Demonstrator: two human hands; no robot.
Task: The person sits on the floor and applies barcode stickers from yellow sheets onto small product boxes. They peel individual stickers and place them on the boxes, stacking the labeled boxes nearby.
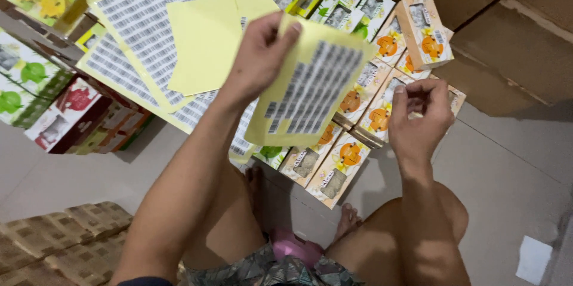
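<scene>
Left hand (259, 59) clamps its grip on a yellow label sheet (310, 86); right hand (418, 116) pinches together above orange-printed boxes (352, 154).

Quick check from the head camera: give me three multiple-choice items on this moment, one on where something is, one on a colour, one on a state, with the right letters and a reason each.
1. Where is the sticker sheet that is in hand?
A. Flat on the floor
B. Held up in the left hand
C. Tucked inside a box

2. What colour is the backing of that sheet?
A. Yellow
B. Blue
C. White

3. How is the right hand?
A. Flat and open on the floor
B. Gripping a whole box
C. Fingertips pinched together above the orange-print boxes

Answers: 1 B, the left thumb and fingers clamp the sheet's top edge in the air. 2 A, the border around the rows of labels is pale yellow. 3 C, the fingertips meet near the boxes; whether a label sits between them is too small to tell.
</scene>
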